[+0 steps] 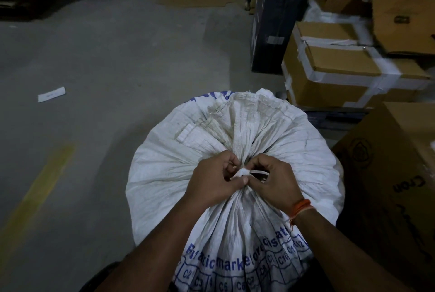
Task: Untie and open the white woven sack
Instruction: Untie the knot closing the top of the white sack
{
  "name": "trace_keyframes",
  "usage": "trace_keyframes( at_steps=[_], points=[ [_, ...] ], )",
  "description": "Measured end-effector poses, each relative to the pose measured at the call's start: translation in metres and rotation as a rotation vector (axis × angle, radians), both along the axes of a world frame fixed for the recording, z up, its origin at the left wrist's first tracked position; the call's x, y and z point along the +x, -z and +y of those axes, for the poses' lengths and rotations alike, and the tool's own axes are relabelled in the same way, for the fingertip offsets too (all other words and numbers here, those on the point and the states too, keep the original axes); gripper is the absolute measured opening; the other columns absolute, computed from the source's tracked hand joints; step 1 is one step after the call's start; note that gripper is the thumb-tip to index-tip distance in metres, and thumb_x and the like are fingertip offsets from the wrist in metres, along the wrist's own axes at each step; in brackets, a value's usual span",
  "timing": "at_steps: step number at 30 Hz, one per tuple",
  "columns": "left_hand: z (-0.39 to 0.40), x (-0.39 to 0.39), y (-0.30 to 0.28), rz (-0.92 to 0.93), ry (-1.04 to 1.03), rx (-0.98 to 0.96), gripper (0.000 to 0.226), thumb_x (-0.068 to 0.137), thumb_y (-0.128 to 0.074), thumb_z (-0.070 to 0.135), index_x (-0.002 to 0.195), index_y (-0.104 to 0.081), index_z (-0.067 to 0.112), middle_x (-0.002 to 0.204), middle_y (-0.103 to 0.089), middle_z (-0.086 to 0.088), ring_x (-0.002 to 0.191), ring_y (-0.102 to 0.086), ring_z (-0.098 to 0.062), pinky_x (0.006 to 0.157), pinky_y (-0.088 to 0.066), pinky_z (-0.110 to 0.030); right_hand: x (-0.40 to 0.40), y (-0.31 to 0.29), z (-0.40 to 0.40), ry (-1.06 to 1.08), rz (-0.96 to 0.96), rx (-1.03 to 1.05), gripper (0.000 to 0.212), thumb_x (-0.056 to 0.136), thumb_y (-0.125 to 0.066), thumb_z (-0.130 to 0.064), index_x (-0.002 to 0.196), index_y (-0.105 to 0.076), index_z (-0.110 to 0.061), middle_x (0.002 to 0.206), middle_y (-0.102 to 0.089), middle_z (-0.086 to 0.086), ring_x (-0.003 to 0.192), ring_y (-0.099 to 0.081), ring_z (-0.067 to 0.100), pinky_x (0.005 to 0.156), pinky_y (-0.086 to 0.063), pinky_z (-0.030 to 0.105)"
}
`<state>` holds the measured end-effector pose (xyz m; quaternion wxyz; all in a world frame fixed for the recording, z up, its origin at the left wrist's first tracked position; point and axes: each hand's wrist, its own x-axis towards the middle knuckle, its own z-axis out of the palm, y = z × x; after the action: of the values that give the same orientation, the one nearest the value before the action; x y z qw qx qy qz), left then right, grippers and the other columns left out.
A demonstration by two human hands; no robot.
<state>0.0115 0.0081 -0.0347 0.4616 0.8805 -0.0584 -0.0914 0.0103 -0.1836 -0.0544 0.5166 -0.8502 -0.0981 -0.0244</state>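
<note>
Two bare forearms reach in from the near edge, an orange thread band [302, 208] on the right wrist, toward the gathered neck of a bulging white woven plastic sack [235, 136] that stands on the grey concrete floor [94, 60] at near centre. The left hand [211, 177] and right hand [274, 179] meet at the neck, fingers curled and pinching a thin white plastic tie [244, 172] knotted around the bunched fabric; one flat tail of the tie runs right under the right hand's fingers.

The knot looks tight, so the step probably goes best if one hand pins the neck steady while the other works a fingertip into the loop and draws the tail back through, rather than tugging both ends and cinching it harder.

Blue print on the near face of the sack reads partly as "marke", above a row of boxed codes, C2, C3 and C6 among them; the rest is lost in folds. Taped brown cardboard cartons [334, 68] are stacked to the right, the nearest one [386, 174] showing letters like "Cron". A white paper slip [51, 94] lies far left on the floor.
</note>
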Motion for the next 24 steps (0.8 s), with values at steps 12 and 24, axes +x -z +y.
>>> trace_keyframes(
  at_steps=[12, 24],
  points=[
    [-0.005, 0.003, 0.003, -0.131, 0.044, -0.055, 0.015, 0.085, -0.081, 0.016, 0.091, -0.071, 0.026, 0.07, -0.073, 0.006, 0.067, -0.072, -0.004, 0.068, -0.058, -0.027, -0.005, -0.018, -0.011, -0.043, -0.171, -0.2, 0.022, 0.073, -0.087, -0.018, 0.081, -0.066, -0.015, 0.092, -0.056, -0.002, 0.084, -0.06, 0.006, 0.07, -0.051, 0.018],
    [-0.004, 0.005, 0.002, -0.124, 0.01, -0.066, 0.016, 0.082, -0.084, 0.011, 0.089, -0.077, 0.024, 0.055, -0.061, 0.011, 0.061, -0.071, -0.005, 0.068, -0.054, -0.025, -0.007, -0.02, -0.009, 0.031, -0.14, -0.146, 0.012, 0.073, -0.084, -0.003, 0.07, -0.074, -0.01, 0.099, -0.058, 0.0, 0.095, -0.062, 0.005, 0.078, -0.052, 0.012]
  ],
)
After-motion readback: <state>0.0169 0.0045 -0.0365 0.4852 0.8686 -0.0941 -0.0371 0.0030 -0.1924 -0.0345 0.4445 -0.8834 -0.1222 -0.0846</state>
